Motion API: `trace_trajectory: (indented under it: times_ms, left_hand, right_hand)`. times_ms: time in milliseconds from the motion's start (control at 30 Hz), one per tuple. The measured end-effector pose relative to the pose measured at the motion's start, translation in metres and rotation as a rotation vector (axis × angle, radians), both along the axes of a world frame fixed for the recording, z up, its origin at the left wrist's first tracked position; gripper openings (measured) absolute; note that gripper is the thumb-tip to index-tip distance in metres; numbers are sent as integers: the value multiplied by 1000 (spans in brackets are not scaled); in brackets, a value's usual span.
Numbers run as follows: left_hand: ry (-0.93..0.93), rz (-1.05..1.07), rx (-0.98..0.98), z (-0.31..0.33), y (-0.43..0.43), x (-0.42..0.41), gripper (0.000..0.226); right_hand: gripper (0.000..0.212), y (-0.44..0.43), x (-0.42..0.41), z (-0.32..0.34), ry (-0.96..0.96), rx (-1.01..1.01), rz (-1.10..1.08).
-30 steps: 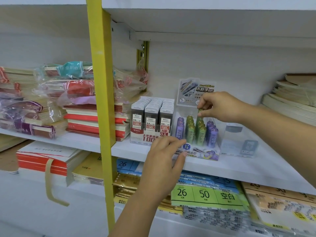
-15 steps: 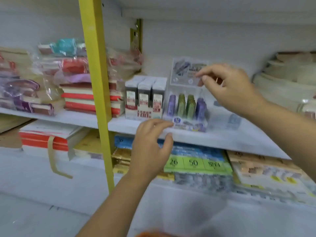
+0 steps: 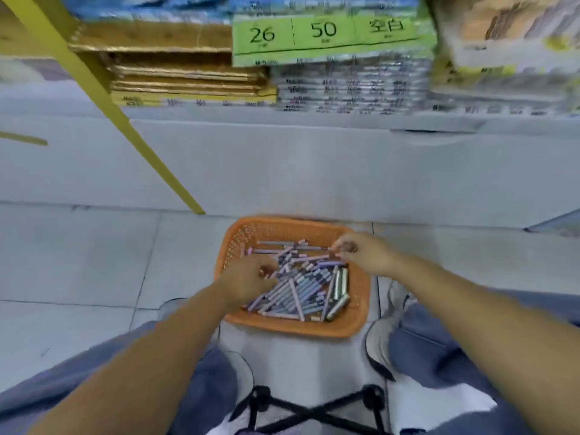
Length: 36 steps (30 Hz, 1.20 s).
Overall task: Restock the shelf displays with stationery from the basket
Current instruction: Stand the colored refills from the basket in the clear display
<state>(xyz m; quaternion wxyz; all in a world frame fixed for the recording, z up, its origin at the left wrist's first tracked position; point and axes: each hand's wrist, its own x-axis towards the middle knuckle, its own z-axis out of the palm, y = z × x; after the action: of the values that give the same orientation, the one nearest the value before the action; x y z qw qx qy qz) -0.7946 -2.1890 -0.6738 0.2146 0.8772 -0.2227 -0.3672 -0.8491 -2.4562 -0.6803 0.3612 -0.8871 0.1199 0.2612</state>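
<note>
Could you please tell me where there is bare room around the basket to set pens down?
Bare floor tiles lie left of the basket, out to the yellow post, and right of it past the shoe. The basket is crowded with pens, left hand and right hand.

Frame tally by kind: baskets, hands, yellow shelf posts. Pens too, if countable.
Basket: 1
Hands: 2, left hand and right hand
Yellow post: 1
Pens: heaped and blurred, cannot count
Total: 4, pens left out
</note>
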Motion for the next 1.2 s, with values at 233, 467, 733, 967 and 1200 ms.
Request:
trace_trajectory:
  times_ms: [233, 467, 733, 967, 1200]
  left_hand:
    - [252, 135, 35, -98, 12, -28, 31]
    - [337, 166, 50, -131, 19, -34, 31]
    - [360, 261, 11, -130, 19, -33, 30]
    - [303, 336, -119, -112, -9, -22, 21]
    - [124, 133, -178, -114, -96, -5, 37]
  right_hand:
    - [29, 2, -21, -89, 217, 54, 96]
    - [38, 12, 3, -105, 419, -128, 639]
    - [46, 16, -7, -109, 338, -278, 832]
    - [36, 1, -11, -84, 132, -91, 414]
    - [23, -31, -54, -62, -78, 112, -508]
